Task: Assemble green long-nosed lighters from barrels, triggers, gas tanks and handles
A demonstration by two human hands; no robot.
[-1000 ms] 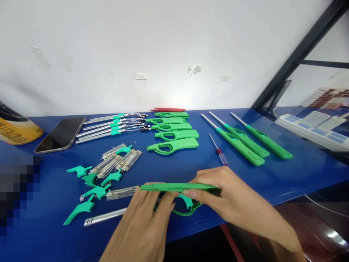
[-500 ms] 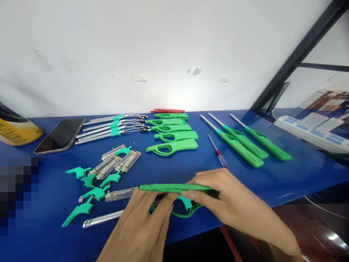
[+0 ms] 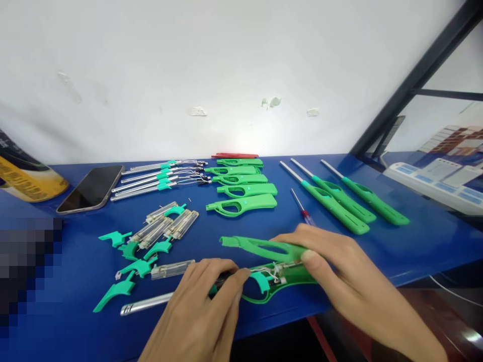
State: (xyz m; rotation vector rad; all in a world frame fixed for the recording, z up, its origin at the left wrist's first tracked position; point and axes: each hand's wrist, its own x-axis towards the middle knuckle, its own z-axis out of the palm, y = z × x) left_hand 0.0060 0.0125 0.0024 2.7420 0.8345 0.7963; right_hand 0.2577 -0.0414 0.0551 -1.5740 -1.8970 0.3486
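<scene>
In front of me lies an opened long-necked lighter, its lower green shell half [image 3: 285,287] holding white wires and a turquoise trigger [image 3: 261,281]. Its metal tube [image 3: 146,304] sticks out to the left. My left hand [image 3: 196,306] is closed around the lighter's neck end, fingertips beside the trigger; the exact grip is partly hidden. Between thumb and fingers, my right hand [image 3: 339,271] pinches the upper green shell half [image 3: 241,243] at its handle end. That half is tilted above the lower one, its narrow end raised away from it.
Behind are several green shells [image 3: 247,203], metal tubes with wires [image 3: 145,191] and a screwdriver [image 3: 303,211]. Whole green lighters [image 3: 335,208] lie right. Clear fuel tanks [image 3: 171,270] and turquoise triggers [image 3: 115,294] lie left, near a phone [image 3: 92,188] and a yellow can [image 3: 33,176].
The upper shell half has swung up and back from the lower half, showing the wires inside. My right hand has shifted right with it; my left hand stays at the neck.
</scene>
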